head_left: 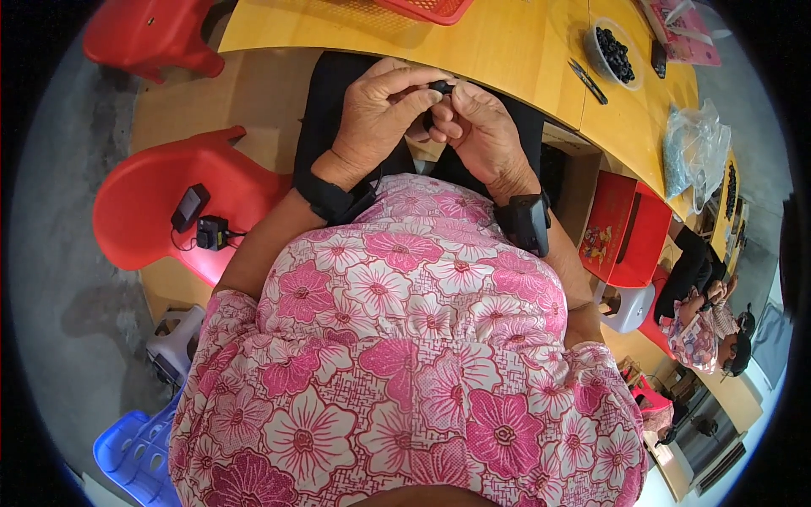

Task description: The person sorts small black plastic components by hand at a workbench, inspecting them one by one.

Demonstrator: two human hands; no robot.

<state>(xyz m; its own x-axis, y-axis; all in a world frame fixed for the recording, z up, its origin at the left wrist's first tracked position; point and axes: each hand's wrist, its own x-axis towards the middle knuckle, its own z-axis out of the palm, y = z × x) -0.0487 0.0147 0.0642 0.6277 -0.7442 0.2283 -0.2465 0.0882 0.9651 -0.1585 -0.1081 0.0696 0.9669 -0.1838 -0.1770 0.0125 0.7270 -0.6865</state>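
Above my lap, at the table's near edge, both hands meet around a small black piece [440, 87]. My left hand [380, 110] pinches one end of it between thumb and forefinger. The thumb and fingers of my right hand [481, 127] are closed on the other end. Something dark also shows under the right fingers, mostly hidden by them. The piece is too small and covered for me to tell its exact kind. Black bands with boxy devices sit on both wrists.
On the yellow table [498, 51] are a clear bowl [595, 52] of black pieces, a slim dark hand tool [589, 81], a plastic bag [697, 150] and a red basket [435, 10]. A red chair [160, 182] holding small black devices stands left. Another person [697, 325] sits far right.
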